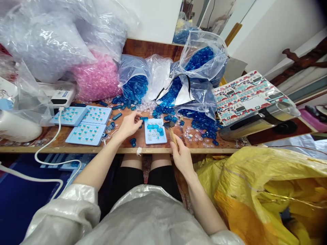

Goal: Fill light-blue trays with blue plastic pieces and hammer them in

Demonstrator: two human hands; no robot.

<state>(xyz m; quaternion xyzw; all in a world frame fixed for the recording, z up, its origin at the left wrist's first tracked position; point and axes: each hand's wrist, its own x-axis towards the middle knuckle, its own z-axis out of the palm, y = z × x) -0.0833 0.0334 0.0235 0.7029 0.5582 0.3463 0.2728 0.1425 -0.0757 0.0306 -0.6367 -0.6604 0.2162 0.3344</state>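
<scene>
A light blue board (155, 140) lies flat before me, with a long blue translucent piece (153, 126) and smaller blue pieces on it. Just left of the board, my left hand (131, 124) pinches a blue translucent piece (144, 119) at its fingertips. My right hand (181, 152) is closed round the wooden handle of a small tool (173, 136). The tool's dark head (168, 125) is at the board's right edge. Loose blue and clear pieces lie around the board.
Three light blue boards (86, 134) with small parts sit at the left, beside a white cable (59, 126). Behind are bags of pink pieces (95, 78) and blue pieces (136, 86). A clear bottle (258, 119) lies at the right, above a yellow sack (245, 177).
</scene>
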